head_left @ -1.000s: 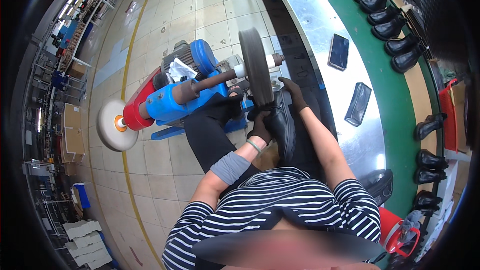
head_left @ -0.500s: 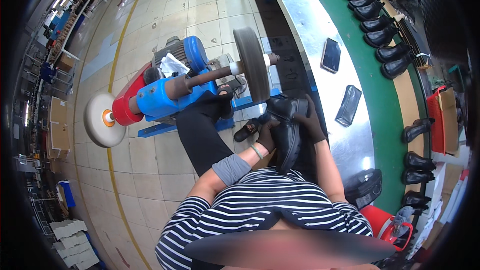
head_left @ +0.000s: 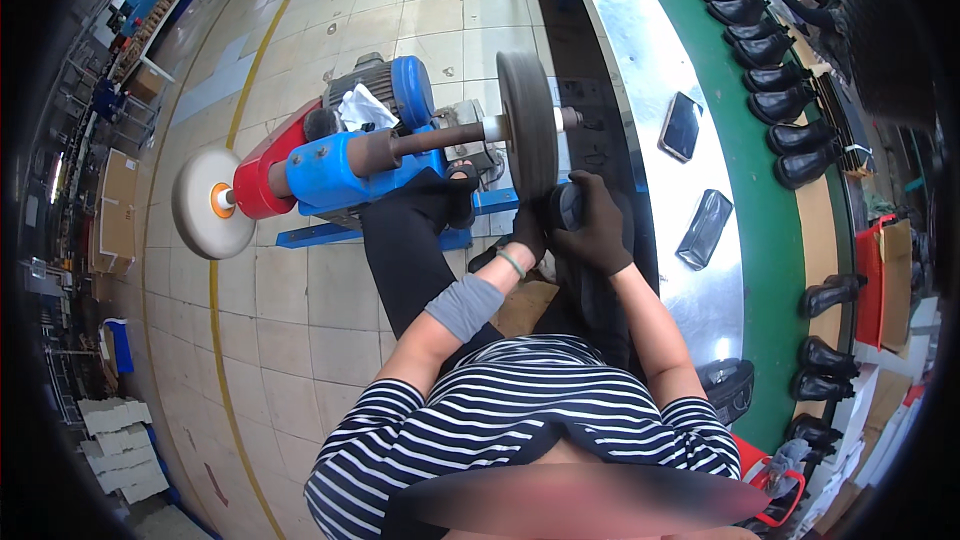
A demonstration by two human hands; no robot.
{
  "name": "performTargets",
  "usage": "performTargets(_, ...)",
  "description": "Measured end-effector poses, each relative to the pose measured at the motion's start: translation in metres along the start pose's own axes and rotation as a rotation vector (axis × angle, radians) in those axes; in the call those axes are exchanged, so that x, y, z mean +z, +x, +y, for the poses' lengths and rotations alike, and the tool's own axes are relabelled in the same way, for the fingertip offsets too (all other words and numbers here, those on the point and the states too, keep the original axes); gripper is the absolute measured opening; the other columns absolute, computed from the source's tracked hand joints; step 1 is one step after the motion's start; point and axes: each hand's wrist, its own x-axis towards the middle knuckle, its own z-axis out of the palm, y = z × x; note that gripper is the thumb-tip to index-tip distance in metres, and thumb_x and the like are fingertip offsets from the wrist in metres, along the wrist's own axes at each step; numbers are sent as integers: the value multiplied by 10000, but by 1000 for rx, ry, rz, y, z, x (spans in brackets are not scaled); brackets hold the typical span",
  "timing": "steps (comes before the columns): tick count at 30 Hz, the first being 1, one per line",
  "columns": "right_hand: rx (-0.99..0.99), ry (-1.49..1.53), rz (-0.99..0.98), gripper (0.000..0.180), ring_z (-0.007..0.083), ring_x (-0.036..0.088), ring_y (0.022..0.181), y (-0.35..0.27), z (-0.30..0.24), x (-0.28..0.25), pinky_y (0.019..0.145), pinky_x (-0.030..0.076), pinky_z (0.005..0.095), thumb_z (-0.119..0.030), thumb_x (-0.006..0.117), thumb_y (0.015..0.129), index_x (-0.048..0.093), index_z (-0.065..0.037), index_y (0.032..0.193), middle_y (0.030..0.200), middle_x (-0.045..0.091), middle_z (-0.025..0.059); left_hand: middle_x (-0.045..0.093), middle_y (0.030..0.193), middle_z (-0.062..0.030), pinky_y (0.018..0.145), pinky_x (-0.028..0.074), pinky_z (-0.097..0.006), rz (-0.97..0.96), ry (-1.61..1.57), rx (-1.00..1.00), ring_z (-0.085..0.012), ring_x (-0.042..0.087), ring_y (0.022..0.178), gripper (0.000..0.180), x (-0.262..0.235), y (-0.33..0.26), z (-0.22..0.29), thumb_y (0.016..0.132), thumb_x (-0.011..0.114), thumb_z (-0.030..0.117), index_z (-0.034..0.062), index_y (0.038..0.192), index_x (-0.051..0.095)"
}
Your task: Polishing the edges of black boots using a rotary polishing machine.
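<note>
Under the grey buffing wheel [head_left: 527, 125], both gloved hands' grip clamps what seems a black shoe [head_left: 566, 208].

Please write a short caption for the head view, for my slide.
Gloved left hand and right hand press a dark shoe against the buffing wheel.

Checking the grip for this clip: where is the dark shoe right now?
In the head view, centre: dark shoe held by both gloved hands against the dark buffing wheel.
</note>
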Motion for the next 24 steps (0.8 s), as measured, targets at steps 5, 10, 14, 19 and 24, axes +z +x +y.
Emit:
performTargets(5, 7, -170, 73, 731, 356, 572, 972, -1, 3, 24, 808, 481, 399, -171, 763, 536, 448, -58, 1186, 1068, 555, 166, 506, 1305, -146, 1041, 365, -374, 63, -107, -77, -276, 490, 1192, 462, 39, -11, 16, 975, 290, 312, 29, 1296, 464)
performTargets(10, -52, -223, 133, 778, 347, 570, 952, -2, 6, 33, 770, 485, 403, -226, 820, 525, 450, -55, 1187, 1082, 550, 167, 505, 1307, -149, 1036, 377, -378, 184, -117, -195, -281, 488, 1195, 468, 58, -21, 23, 979, 282, 317, 27, 1296, 466)
performTargets(14, -77, -356, 50, 832, 372, 487, 1034, -12, -15, 5, 841, 411, 470, -260, 798, 557, 402, -71, 1263, 1144, 478, 183, 503, 1314, -146, 1035, 384, -373, 129, -152, -290, -283, 491, 1195, 489, 33, -1, 8, 981, 278, 347, 32, 1306, 463)
performTargets(19, 52, -614, -4, 980, 375, 412, 1125, -66, -16, -14, 921, 326, 481, -337, 795, 544, 339, -61, 1366, 1231, 405, 207, 459, 1364, -126, 1053, 363, -361, -282, -280, -240, -254, 460, 1229, 504, -3, 26, -11, 984, 282, 369, 38, 1330, 441)
performTargets(24, 131, -549, 58, 941, 333, 489, 1011, -76, 12, -5, 844, 376, 450, -385, 774, 558, 384, -55, 1349, 1130, 491, 161, 528, 1287, -144, 1006, 425, -395, -634, -523, -232, -273, 522, 1165, 511, -33, 37, -27, 976, 304, 404, 31, 1255, 516)
